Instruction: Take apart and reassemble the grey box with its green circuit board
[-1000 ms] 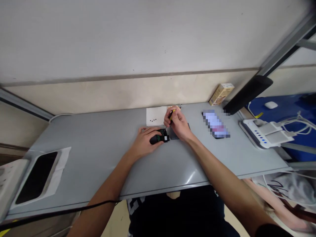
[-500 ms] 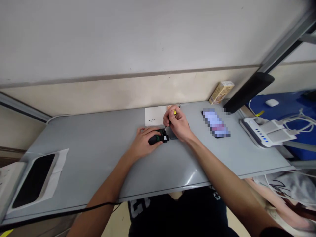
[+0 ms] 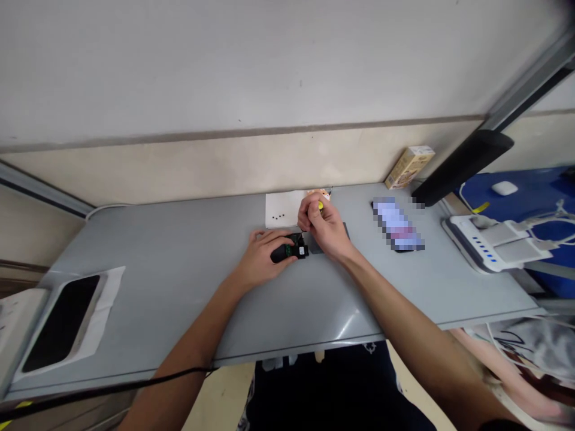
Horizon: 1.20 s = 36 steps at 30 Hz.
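Note:
My left hand (image 3: 263,254) is closed around a small black electronic device (image 3: 282,253), holding it down on the grey table. A green circuit board shows at the device's open right part. My right hand (image 3: 324,224) grips a screwdriver (image 3: 320,205) with a yellow end, its shaft slanting down to the device; the exact contact of the tip is too small to tell. Under and beside my right hand lies a dark grey flat piece (image 3: 317,244), partly hidden. Just behind the device, several tiny black screws (image 3: 278,216) rest on a white sheet of paper (image 3: 290,200).
To the right are a phone with a blurred screen (image 3: 398,224), a beige carton (image 3: 409,167), a black post (image 3: 462,164) and a white charging station (image 3: 476,242). A dark tablet-like device (image 3: 63,323) lies at left. A black cable (image 3: 135,383) crosses the front edge. Another person's arm (image 3: 507,371) shows lower right.
The view has shifted slightly. Both hands keep almost the same place on the device and screwdriver, and a little more of the dark grey piece shows beside my right hand.

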Tool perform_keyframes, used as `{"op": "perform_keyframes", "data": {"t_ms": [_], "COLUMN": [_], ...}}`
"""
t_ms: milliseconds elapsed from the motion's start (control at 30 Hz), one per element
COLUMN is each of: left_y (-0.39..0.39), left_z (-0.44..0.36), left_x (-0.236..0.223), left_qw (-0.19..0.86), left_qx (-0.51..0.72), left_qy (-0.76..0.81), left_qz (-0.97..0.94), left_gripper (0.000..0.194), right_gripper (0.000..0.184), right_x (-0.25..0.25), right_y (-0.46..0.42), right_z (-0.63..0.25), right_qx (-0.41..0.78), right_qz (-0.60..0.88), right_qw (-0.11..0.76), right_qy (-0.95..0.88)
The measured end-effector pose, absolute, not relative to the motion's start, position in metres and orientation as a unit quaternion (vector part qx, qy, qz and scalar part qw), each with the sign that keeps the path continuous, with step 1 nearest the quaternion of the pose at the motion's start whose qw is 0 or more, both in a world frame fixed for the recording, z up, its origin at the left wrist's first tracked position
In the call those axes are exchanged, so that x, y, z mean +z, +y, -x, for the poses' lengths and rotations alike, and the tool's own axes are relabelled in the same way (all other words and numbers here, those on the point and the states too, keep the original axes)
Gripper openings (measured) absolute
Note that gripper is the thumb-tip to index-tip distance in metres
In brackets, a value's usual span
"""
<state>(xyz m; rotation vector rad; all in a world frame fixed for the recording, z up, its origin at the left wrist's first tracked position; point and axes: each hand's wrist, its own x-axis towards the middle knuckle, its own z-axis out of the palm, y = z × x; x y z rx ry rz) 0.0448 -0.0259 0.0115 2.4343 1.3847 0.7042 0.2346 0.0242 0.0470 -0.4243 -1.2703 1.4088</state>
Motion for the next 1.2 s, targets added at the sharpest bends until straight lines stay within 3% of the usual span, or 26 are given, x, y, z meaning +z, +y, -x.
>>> {"op": "perform_keyframes", "data": {"t_ms": [200, 400, 733, 867, 1100, 1200], "left_y": [-0.026, -0.025, -0.026, -0.026, -0.027, -0.026], "left_z": [-0.045, -0.043, -0.045, -0.045, -0.045, -0.045], "left_x": [0.011, 0.009, 0.013, 0.013, 0.013, 0.012], "left_qw": [0.123, 0.118, 0.116, 0.112, 0.123, 0.123], "left_qx": [0.244, 0.245, 0.227, 0.223, 0.217, 0.221], "left_qy": [0.477, 0.470, 0.477, 0.478, 0.480, 0.479], "left_qz": [-0.836, -0.840, -0.841, -0.842, -0.841, -0.840], "left_gripper": [0.020, 0.021, 0.020, 0.022, 0.023, 0.024], "right_gripper": [0.045, 0.032, 0.042, 0.035, 0.041, 0.042], "right_x": [0.054, 0.051, 0.051, 0.056, 0.049, 0.052], "right_y": [0.023, 0.025, 0.029, 0.028, 0.028, 0.029], "right_z": [-0.239, -0.241, -0.238, -0.245, -0.249, -0.247], "right_qx": [0.634, 0.613, 0.657, 0.661, 0.608, 0.646], "right_qz": [0.195, 0.217, 0.214, 0.215, 0.226, 0.204], "right_qw": [0.543, 0.555, 0.548, 0.555, 0.530, 0.535], "right_qy": [-0.515, -0.518, -0.471, -0.458, -0.547, -0.505]}}
